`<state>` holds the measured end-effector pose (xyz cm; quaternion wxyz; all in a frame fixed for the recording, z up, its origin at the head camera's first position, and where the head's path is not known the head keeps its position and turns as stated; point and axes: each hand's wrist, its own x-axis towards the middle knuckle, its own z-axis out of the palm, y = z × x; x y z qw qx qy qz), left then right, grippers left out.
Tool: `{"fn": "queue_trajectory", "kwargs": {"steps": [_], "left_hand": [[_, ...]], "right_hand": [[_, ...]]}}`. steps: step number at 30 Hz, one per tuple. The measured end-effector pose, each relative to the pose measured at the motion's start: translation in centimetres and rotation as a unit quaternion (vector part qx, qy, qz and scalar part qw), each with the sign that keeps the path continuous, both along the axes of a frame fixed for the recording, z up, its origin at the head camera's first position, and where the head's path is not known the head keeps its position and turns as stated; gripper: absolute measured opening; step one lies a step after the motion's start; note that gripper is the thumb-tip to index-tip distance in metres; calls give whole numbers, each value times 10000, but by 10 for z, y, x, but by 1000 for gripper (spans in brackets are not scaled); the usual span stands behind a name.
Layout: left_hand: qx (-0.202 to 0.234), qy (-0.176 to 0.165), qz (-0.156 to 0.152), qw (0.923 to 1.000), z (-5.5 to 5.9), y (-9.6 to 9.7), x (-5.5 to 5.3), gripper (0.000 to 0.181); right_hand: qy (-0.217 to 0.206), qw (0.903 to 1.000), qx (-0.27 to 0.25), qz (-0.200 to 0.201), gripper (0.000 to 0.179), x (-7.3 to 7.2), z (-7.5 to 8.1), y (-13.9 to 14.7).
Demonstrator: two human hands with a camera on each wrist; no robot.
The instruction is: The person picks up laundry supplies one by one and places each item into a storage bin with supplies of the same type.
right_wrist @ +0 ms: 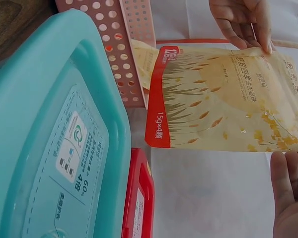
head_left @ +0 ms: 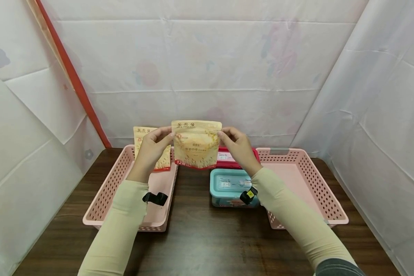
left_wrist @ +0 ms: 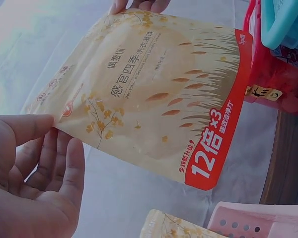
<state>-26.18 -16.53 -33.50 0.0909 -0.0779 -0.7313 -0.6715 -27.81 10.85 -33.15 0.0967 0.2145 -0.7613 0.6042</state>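
Observation:
A cream laundry-capsule pouch (head_left: 196,147) with a red bottom band hangs upright between both hands, its printed front toward the head camera. My left hand (head_left: 154,147) pinches its left edge near the top between thumb and fingers. At the opposite upper edge, my right hand (head_left: 239,147) pinches it the same way. The left wrist view shows the left thumb and forefinger meeting on the pouch (left_wrist: 154,94). A second pouch of the same kind (head_left: 163,160) stands in the left pink basket (head_left: 105,199), partly behind the left hand.
A teal lidded box (head_left: 227,188) stands on the dark wooden table (head_left: 207,241), below the right hand. Behind it is a red box (head_left: 227,164), partly covered by the pouch. Another pink basket (head_left: 317,184) sits on the right. Pale patterned sheets (head_left: 207,57) surround the table.

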Motion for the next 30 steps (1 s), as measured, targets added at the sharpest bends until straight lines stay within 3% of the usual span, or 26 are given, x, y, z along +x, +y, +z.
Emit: {"fn": "queue_trajectory", "kwargs": {"steps": [17,30], "left_hand": [[81,75,21,9999,1,0,3,44],[28,67,121,9999,1,-8,4,45]], "right_hand": [[17,9999,-54,-97,27,-3,-7,1],[-18,9993,-341,177,23,-3,-10,-8]]}}
